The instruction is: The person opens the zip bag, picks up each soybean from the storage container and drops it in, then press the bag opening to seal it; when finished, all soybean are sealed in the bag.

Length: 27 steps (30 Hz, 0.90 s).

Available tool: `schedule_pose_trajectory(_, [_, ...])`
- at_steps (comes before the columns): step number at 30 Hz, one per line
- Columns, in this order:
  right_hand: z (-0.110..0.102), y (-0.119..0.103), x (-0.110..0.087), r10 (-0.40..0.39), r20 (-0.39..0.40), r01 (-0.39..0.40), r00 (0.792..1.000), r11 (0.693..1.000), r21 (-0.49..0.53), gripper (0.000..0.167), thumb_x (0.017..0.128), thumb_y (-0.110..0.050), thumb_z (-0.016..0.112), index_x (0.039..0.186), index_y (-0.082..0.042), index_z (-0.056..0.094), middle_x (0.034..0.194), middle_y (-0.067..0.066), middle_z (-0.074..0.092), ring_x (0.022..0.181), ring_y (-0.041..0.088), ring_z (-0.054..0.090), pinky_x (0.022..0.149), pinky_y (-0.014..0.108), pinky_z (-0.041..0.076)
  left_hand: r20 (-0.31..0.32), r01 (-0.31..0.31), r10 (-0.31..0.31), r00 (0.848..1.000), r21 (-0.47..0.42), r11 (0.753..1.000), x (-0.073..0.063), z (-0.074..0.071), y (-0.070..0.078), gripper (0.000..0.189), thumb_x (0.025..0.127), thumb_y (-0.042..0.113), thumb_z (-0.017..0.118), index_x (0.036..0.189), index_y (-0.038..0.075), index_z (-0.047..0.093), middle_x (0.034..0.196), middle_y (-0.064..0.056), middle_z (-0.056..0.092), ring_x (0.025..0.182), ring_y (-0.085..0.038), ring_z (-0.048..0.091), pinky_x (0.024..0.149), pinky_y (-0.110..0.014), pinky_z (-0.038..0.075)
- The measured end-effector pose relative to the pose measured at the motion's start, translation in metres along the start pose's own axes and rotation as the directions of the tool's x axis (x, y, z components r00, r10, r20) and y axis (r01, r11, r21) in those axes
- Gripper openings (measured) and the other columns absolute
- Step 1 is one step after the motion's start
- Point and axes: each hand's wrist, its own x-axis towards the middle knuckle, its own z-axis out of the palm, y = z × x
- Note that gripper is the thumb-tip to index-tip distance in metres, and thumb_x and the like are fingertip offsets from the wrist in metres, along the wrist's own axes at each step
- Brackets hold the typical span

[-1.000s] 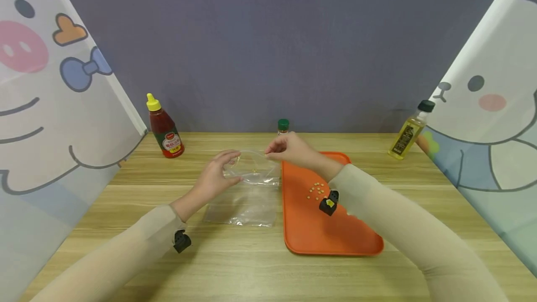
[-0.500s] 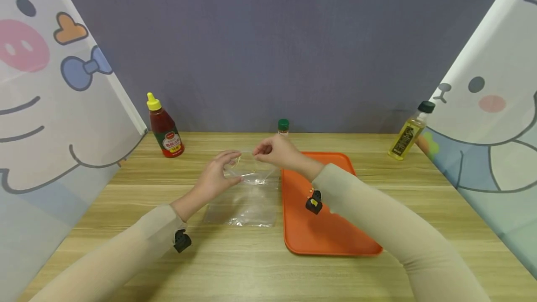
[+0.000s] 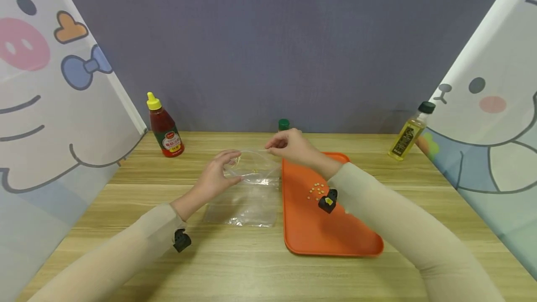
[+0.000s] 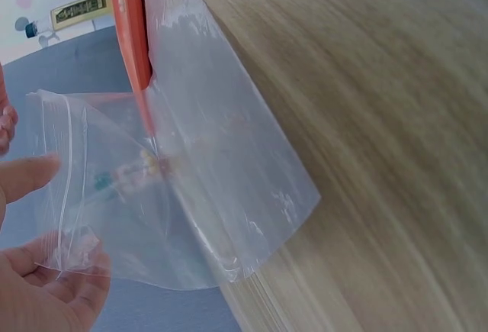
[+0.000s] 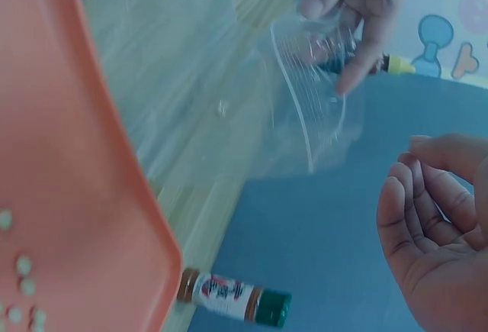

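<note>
My left hand (image 3: 214,171) holds the mouth of a clear zip bag (image 3: 247,204) apart, thumb and fingers at its rim. Through the plastic in the left wrist view show a few small yellow beans (image 4: 149,160). The lower part of the bag lies flat on the table. My right hand (image 3: 291,146) is beside the bag's mouth, apart from it in the right wrist view. Its fingers (image 5: 412,210) are curled, with thumb and index tips together and nothing visible between them. Several pale beans (image 3: 317,189) lie on the orange tray (image 3: 323,232) under my right forearm.
A green-capped spice bottle (image 5: 229,298) stands behind the tray, partly hidden by my right hand in the head view. A ketchup bottle (image 3: 165,129) stands back left, an oil bottle (image 3: 409,136) back right. A grey wall (image 3: 268,50) closes off the back.
My right hand moved left over the bag's mouth, then back right to beside it. The yellow speck at its fingertips a second ago no longer shows. My left hand stayed in place.
</note>
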Motion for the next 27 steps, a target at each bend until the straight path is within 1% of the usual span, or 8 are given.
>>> schedule_pose_trajectory(3, [-0.011, 0.007, -0.006, 0.007, -0.034, -0.006, 0.999, 1.0, 0.029, 0.012, 0.089, -0.012, 0.069, 0.098, -0.007, 0.074, 0.096, 0.007, 0.073, 0.082, 0.016, 0.066, 0.078, 0.028, 0.056, -0.001, -0.001, 0.001, 1.0, -0.002, 1.0, 0.0, 0.0, -0.001, 0.07, 0.075, 0.013, 0.081, 0.138, 0.007, 0.051, 0.146, -0.01, 0.047, 0.114, -0.031, 0.06, 0.094, -0.049, 0.052])
schedule_pose_trajectory(6, [-0.021, 0.015, -0.014, 0.023, -0.055, -0.021, 0.998, 0.999, 0.045, 0.012, 0.089, -0.013, 0.069, 0.098, -0.006, 0.074, 0.097, 0.011, 0.073, 0.084, 0.022, 0.067, 0.075, 0.029, 0.055, 0.001, -0.005, 0.005, 1.0, -0.007, 1.0, 0.001, 0.0, -0.001, 0.069, 0.075, 0.013, 0.081, 0.138, 0.007, 0.051, 0.145, -0.01, 0.047, 0.113, -0.031, 0.06, 0.093, -0.048, 0.052])
schedule_pose_trajectory(10, [-0.03, 0.028, -0.025, 0.061, -0.065, -0.061, 0.996, 0.998, 0.007, 0.012, 0.09, -0.014, 0.069, 0.097, -0.007, 0.075, 0.095, 0.011, 0.074, 0.086, 0.026, 0.068, 0.074, 0.029, 0.056, 0.007, -0.006, 0.006, 1.0, -0.019, 1.0, 0.001, 0.001, -0.001, 0.069, 0.076, 0.013, 0.081, 0.137, 0.008, 0.051, 0.145, -0.011, 0.047, 0.113, -0.031, 0.06, 0.094, -0.048, 0.052])
schedule_pose_trajectory(14, [-0.036, 0.043, -0.035, 0.102, -0.071, -0.107, 0.992, 0.993, -0.058, 0.013, 0.089, -0.016, 0.07, 0.098, -0.008, 0.075, 0.094, 0.01, 0.074, 0.084, 0.022, 0.067, 0.071, 0.027, 0.055, 0.013, -0.002, 0.002, 1.0, -0.016, 1.0, 0.001, 0.0, -0.001, 0.068, 0.076, 0.014, 0.081, 0.137, 0.009, 0.052, 0.145, -0.011, 0.047, 0.113, -0.031, 0.06, 0.094, -0.049, 0.052])
schedule_pose_trajectory(19, [-0.045, 0.062, -0.048, 0.16, -0.05, -0.163, 0.986, 0.983, -0.079, 0.015, 0.09, -0.016, 0.069, 0.1, -0.006, 0.074, 0.096, 0.014, 0.072, 0.083, 0.025, 0.065, 0.067, 0.026, 0.052, 0.011, -0.008, 0.008, 1.0, -0.017, 1.0, 0.0, -0.002, 0.0, 0.068, 0.076, 0.015, 0.081, 0.137, 0.008, 0.052, 0.145, -0.011, 0.047, 0.113, -0.032, 0.06, 0.094, -0.049, 0.052])
schedule_pose_trajectory(21, [-0.048, 0.07, -0.054, 0.167, -0.037, -0.17, 0.985, 0.983, -0.073, 0.015, 0.09, -0.015, 0.069, 0.1, -0.005, 0.073, 0.096, 0.013, 0.072, 0.082, 0.022, 0.065, 0.069, 0.026, 0.053, 0.01, -0.011, 0.011, 1.0, -0.017, 1.0, 0.0, -0.002, 0.0, 0.068, 0.076, 0.015, 0.081, 0.137, 0.008, 0.052, 0.145, -0.012, 0.047, 0.113, -0.032, 0.06, 0.094, -0.049, 0.052])
schedule_pose_trajectory(24, [-0.051, 0.081, -0.062, 0.157, -0.028, -0.158, 0.987, 0.985, -0.069, 0.014, 0.089, -0.012, 0.069, 0.099, -0.003, 0.073, 0.095, 0.011, 0.073, 0.081, 0.015, 0.065, 0.075, 0.03, 0.056, 0.008, -0.015, 0.015, 1.0, -0.015, 1.0, 0.0, -0.003, 0.0, 0.068, 0.076, 0.015, 0.081, 0.137, 0.006, 0.051, 0.145, -0.012, 0.047, 0.112, -0.033, 0.061, 0.093, -0.049, 0.052])
schedule_pose_trajectory(27, [-0.052, 0.091, -0.069, 0.146, -0.018, -0.147, 0.989, 0.987, -0.059, 0.017, 0.089, -0.012, 0.07, 0.1, 0.0, 0.071, 0.096, 0.012, 0.073, 0.083, 0.013, 0.065, 0.081, 0.034, 0.057, 0.008, -0.012, 0.012, 1.0, -0.014, 1.0, -0.001, -0.003, -0.001, 0.068, 0.077, 0.015, 0.081, 0.137, 0.006, 0.051, 0.145, -0.013, 0.047, 0.113, -0.034, 0.061, 0.093, -0.049, 0.052])
